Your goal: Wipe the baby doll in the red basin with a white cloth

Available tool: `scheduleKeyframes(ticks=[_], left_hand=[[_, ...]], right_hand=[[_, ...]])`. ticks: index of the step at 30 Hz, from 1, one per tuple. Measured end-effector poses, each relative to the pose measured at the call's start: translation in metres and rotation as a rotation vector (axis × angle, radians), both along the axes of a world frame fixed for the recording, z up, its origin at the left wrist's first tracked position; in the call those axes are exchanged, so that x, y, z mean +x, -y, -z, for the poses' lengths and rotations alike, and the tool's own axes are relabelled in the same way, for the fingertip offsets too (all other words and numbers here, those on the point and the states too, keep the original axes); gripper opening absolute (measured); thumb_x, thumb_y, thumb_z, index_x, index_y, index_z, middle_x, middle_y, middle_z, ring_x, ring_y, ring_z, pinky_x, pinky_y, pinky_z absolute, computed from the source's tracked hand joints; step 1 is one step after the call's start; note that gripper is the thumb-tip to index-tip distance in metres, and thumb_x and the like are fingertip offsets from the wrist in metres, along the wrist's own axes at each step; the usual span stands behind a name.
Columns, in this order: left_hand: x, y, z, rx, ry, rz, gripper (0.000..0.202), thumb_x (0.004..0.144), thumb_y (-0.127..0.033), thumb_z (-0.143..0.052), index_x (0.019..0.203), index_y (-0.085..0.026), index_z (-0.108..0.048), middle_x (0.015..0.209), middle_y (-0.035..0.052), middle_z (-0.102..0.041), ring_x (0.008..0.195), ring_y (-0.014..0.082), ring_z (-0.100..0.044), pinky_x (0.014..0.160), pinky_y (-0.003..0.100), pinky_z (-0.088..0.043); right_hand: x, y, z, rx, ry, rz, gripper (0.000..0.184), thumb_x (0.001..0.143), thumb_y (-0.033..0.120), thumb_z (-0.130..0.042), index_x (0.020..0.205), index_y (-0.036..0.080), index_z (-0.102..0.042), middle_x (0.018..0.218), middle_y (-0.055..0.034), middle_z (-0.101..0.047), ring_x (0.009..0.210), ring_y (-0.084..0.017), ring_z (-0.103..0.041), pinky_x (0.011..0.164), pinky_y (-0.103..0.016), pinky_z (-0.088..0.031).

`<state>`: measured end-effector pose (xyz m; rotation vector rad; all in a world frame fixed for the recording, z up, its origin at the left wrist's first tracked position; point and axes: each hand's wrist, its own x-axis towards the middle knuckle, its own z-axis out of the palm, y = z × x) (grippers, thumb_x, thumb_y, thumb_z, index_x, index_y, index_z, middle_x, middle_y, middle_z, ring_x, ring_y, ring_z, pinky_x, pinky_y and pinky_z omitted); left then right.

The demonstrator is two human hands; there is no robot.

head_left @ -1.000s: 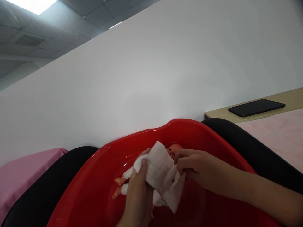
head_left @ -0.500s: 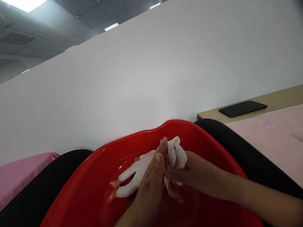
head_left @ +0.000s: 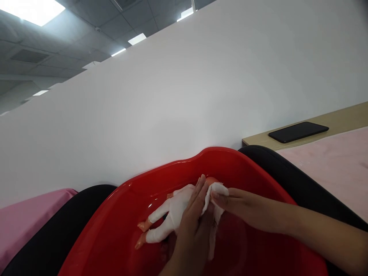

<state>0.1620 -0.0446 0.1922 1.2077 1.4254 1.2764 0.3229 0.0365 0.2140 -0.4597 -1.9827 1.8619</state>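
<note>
A small doll [head_left: 165, 214] in white clothes lies in a red plastic tub [head_left: 120, 214], its orange feet pointing left. My left hand [head_left: 194, 226] lies flat over the doll's body, fingers stretched out and together. My right hand [head_left: 235, 205] comes in from the right and pinches a white cloth [head_left: 214, 193] against the doll's head, which is mostly hidden under the cloth and my fingers.
The tub rests on a black cushioned surface [head_left: 290, 180]. A pink cover [head_left: 25, 222] lies at the left, a pale pink sheet [head_left: 333, 165] at the right. A black phone [head_left: 297, 131] lies on a wooden ledge [head_left: 342, 117]. A white wall stands close behind.
The white cloth, held spread out above the doll a second ago, got bunched up and now sits low on the doll's head. My left hand went from gripping the cloth to lying on the doll.
</note>
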Motion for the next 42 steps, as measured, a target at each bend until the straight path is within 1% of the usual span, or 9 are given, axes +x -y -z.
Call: scheduleKeyframes(ticks=[3, 6, 11, 16, 22, 27, 31, 36, 42], left_hand=[[-0.002, -0.009, -0.004, -0.024, 0.117, -0.129, 0.049, 0.092, -0.054, -0.066, 0.131, -0.025, -0.072, 0.138, 0.0107, -0.07, 0.144, 0.0335, -0.052, 0.124, 0.048, -0.037], [-0.019, -0.02, -0.011, -0.039, 0.188, -0.3, 0.046, 0.087, -0.058, -0.071, 0.109, -0.017, -0.077, 0.1, 0.0101, -0.079, 0.105, 0.031, -0.072, 0.092, 0.04, -0.058], [-0.058, -0.031, -0.023, -0.013, 0.264, -0.505, 0.045, 0.076, -0.053, -0.081, 0.094, -0.013, -0.074, 0.081, 0.0054, -0.075, 0.071, 0.0201, -0.066, 0.063, 0.029, -0.051], [-0.04, -0.026, -0.022, -0.071, 0.229, -0.349, 0.043, 0.079, -0.059, -0.079, 0.077, -0.017, -0.069, 0.064, 0.0005, -0.064, 0.06, 0.0168, -0.057, 0.059, 0.027, -0.044], [0.009, -0.02, -0.015, 0.023, -0.016, -0.087, 0.036, 0.094, -0.056, -0.065, 0.102, -0.023, -0.076, 0.099, 0.0071, -0.073, 0.096, 0.026, -0.066, 0.088, 0.036, -0.051], [0.015, -0.018, -0.006, 0.061, -0.103, 0.024, 0.037, 0.098, -0.053, -0.059, 0.121, -0.027, -0.074, 0.12, 0.0109, -0.067, 0.131, 0.0324, -0.054, 0.112, 0.042, -0.042], [0.011, -0.016, -0.003, 0.05, -0.172, 0.083, 0.04, 0.102, -0.052, -0.053, 0.13, -0.028, -0.068, 0.12, 0.01, -0.064, 0.119, 0.0298, -0.059, 0.106, 0.042, -0.045], [0.007, -0.019, 0.003, 0.035, -0.105, 0.07, 0.047, 0.1, -0.053, -0.056, 0.141, -0.03, -0.062, 0.117, 0.0091, -0.063, 0.107, 0.0266, -0.062, 0.101, 0.04, -0.049], [0.004, -0.022, 0.004, 0.06, -0.148, -0.066, 0.037, 0.104, -0.053, -0.047, 0.12, -0.028, -0.069, 0.104, 0.0066, -0.062, 0.096, 0.0237, -0.064, 0.089, 0.038, -0.053]], right_hand=[[-0.006, -0.003, 0.009, -0.049, 0.01, 0.067, 0.049, 0.102, 0.062, -0.048, 0.091, 0.018, -0.067, 0.094, -0.0062, -0.072, 0.09, -0.02, -0.067, 0.09, -0.033, -0.053], [-0.008, -0.013, 0.018, -0.028, 0.101, 0.339, 0.042, 0.097, 0.056, -0.057, 0.083, 0.017, -0.062, 0.084, -0.0043, -0.068, 0.075, -0.016, -0.061, 0.073, -0.029, -0.048], [0.003, -0.032, 0.017, -0.188, 0.02, 0.494, 0.046, 0.093, 0.062, -0.058, 0.095, 0.016, -0.064, 0.088, -0.0061, -0.069, 0.073, -0.017, -0.061, 0.066, -0.028, -0.049], [0.005, -0.031, 0.013, -0.19, 0.099, 0.459, 0.054, 0.091, 0.069, -0.058, 0.09, 0.016, -0.066, 0.084, -0.0074, -0.07, 0.072, -0.019, -0.064, 0.068, -0.032, -0.053], [-0.002, -0.016, 0.017, -0.03, 0.086, 0.302, 0.049, 0.098, 0.063, -0.052, 0.084, 0.018, -0.062, 0.084, -0.005, -0.066, 0.076, -0.017, -0.058, 0.072, -0.03, -0.048], [-0.003, -0.012, 0.015, -0.057, 0.043, 0.287, 0.042, 0.1, 0.054, -0.052, 0.078, 0.019, -0.054, 0.082, -0.0031, -0.061, 0.083, -0.017, -0.058, 0.08, -0.031, -0.048], [-0.005, -0.008, 0.012, -0.192, 0.005, 0.237, 0.047, 0.101, 0.061, -0.049, 0.08, 0.02, -0.051, 0.074, -0.0003, -0.055, 0.07, -0.013, -0.052, 0.068, -0.029, -0.046], [-0.004, -0.007, 0.016, -0.073, 0.088, 0.23, 0.053, 0.101, 0.065, -0.044, 0.075, 0.02, -0.048, 0.068, -0.0001, -0.053, 0.065, -0.014, -0.05, 0.07, -0.031, -0.047], [-0.004, -0.009, 0.018, 0.031, 0.093, 0.287, 0.05, 0.103, 0.061, -0.043, 0.081, 0.019, -0.056, 0.084, -0.0028, -0.061, 0.077, -0.016, -0.055, 0.078, -0.032, -0.048]])
